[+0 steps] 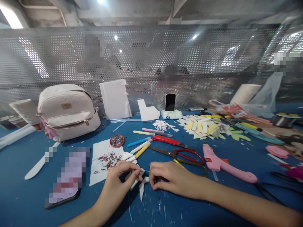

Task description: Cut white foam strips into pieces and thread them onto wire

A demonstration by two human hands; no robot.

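My left hand (121,178) is closed, thumb and fingertips pinching a small white piece (135,184) that it partly covers. A thin blue-green thread (130,206) hangs below that hand, and a fine stretch of it spans the gap to my right hand (168,176). The right fingers are curled and pressed together at the thread's other end; their tips are partly hidden. Between the hands lies a torn white scrap (141,190). Just beyond the right hand are scissors with red handles (189,155) and a second handle loop (203,171).
A pink glue gun (227,167) lies at right, its cord trailing. Markers (142,149), a red-handled cutter (165,140), paper with dark bits (99,164), a phone (68,176) and a white backpack (68,116) surround the hands. Cut strips (203,126) are piled behind.
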